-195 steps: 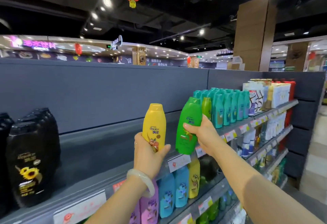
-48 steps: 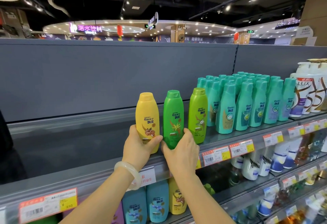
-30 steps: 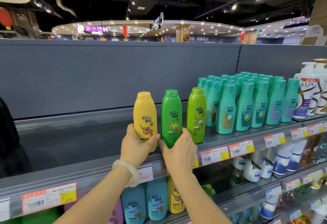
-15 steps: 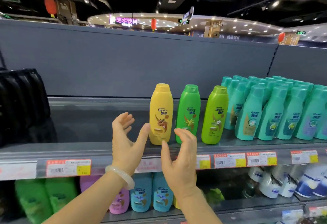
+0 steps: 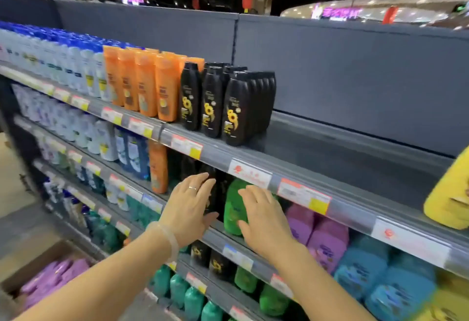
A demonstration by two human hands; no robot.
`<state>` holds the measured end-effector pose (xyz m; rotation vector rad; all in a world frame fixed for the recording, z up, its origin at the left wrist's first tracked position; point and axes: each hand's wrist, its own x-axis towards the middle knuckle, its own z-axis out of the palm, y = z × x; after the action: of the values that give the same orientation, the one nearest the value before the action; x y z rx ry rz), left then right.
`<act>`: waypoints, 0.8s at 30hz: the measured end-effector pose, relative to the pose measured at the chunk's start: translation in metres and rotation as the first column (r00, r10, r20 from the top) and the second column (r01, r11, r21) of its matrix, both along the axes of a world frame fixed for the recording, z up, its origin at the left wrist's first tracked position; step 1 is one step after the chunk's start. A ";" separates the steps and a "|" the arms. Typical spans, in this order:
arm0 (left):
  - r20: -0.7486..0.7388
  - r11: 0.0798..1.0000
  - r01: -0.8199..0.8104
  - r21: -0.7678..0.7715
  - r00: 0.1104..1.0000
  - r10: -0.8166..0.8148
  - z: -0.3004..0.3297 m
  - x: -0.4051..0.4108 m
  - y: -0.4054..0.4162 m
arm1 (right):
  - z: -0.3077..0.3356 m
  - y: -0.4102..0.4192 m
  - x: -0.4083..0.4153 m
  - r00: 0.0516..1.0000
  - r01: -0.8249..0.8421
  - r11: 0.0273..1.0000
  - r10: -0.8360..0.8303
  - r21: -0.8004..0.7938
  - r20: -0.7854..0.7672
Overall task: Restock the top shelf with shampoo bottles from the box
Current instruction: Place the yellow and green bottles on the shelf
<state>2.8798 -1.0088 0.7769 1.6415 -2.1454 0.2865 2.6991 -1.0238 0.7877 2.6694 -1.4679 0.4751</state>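
Both hands — left hand point(image 5: 189, 210) and right hand point(image 5: 264, 221) — hang empty with fingers loosely spread, free for the next pick. The cardboard box of purple plastic shampoo bottles point(image 5: 48, 279) sits low at near left — the grey metal top shelf point(image 5: 355, 153) shows bare space right of the black bottles point(image 5: 223, 105).

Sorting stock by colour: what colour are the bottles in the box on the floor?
Purple bottles, in the cardboard box, seen in the head view.
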 end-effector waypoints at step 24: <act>0.225 0.498 -0.687 0.530 0.680 0.698 -0.136 0.534 0.122 | -0.150 -0.012 0.567 0.863 -0.304 0.857 0.433 0.416 -0.259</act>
<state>3.4139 -0.8871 0.6410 2.8330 -1.4760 -0.2075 3.2661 -1.0356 0.6380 3.1258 -1.0117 -0.2872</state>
